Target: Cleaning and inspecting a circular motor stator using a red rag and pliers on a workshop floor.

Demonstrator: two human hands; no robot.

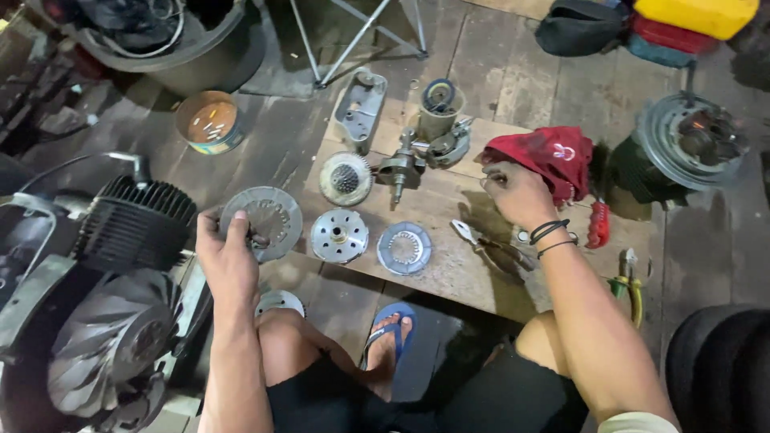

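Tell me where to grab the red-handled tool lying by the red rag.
Take the red-handled tool by its ribbed red grip, coming from above with the right hand, which is nearest. The handle lies flat on the wooden board, beside the red rag, its sides exposed.

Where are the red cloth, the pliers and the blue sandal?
red cloth (pixel 553 154), head view, on its folded middle.
pliers (pixel 481 243), head view, near the joint behind the jaws.
blue sandal (pixel 393 317), head view, on the toe strap.
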